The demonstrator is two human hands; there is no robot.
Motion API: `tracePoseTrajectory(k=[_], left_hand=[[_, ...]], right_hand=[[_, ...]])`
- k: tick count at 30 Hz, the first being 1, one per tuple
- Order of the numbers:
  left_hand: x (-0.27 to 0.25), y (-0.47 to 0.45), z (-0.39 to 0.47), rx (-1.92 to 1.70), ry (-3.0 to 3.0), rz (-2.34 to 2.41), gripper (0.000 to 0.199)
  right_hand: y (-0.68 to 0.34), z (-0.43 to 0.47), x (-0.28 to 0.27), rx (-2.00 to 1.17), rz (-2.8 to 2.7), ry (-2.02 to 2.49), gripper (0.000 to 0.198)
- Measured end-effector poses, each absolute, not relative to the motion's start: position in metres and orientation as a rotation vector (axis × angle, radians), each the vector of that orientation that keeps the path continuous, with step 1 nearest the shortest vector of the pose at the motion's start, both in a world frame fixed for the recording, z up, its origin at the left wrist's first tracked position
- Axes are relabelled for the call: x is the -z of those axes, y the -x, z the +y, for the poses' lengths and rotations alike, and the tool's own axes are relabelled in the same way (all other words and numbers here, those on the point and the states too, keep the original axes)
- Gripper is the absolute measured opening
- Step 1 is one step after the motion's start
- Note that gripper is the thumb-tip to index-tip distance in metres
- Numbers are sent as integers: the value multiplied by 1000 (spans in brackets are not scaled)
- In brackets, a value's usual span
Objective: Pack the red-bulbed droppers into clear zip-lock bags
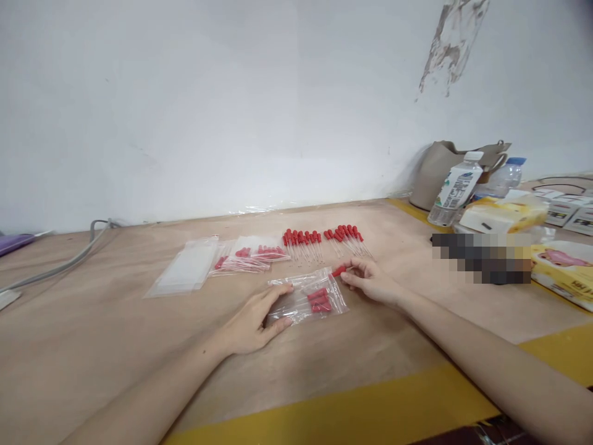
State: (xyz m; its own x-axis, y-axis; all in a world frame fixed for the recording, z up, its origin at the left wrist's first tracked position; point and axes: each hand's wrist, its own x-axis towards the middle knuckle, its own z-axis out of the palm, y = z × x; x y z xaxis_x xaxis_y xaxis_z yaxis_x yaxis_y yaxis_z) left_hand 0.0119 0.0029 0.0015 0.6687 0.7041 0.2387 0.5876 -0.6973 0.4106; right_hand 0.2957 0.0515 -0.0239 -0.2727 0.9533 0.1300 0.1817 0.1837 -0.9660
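My left hand (257, 318) grips the left part of a clear zip bag (299, 303), thumb at its near edge and fingers at its far edge. Inside the bag lie several droppers with red bulbs (319, 301). Just beyond the bag's right end, my right hand (365, 279) pinches the red bulb of one dropper (339, 271); the rest of that dropper is hard to make out. Behind the bag, loose red-bulbed droppers lie in two groups, a left group (301, 238) and a right group (345, 235).
Left of the droppers are filled bags (245, 259) and a stack of flat clear bags (185, 266). A grey cable (69, 266) runs at the far left. On the right stand a water bottle (458, 188), a beige bag (430, 176) and yellow tissue packs (504, 213). A white wall (208, 111) rises behind.
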Motion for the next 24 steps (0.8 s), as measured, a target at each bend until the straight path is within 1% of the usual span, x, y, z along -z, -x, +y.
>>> tracePoseTrajectory(k=[3,7,10,13,16,20,24], left_hand=[[-1,-12,3,-547,-2582,1048,44],[-1,-12,5,-559,-2594,1030,45],[-1,-12,5,-564,-2594,1022,46],[-1,-13,5,-574,-2596,1013,45],[-2,-14,5,-584,-2600,1004,44],[0,-13,6,-569,-2597,1004,45],[1,-12,7,-563,-2591,1006,46]], right_hand=[[-300,51,19,-1125,-1875,1048,26],[-292,50,12,-1020,-2046,916,25],[-283,52,14,-1023,-2019,891,28],[-276,55,22,-1040,-1869,1014,28],[-271,57,29,-945,-1770,1150,24],[-268,57,32,-854,-1806,1216,17],[-272,56,30,-819,-1943,1117,15]])
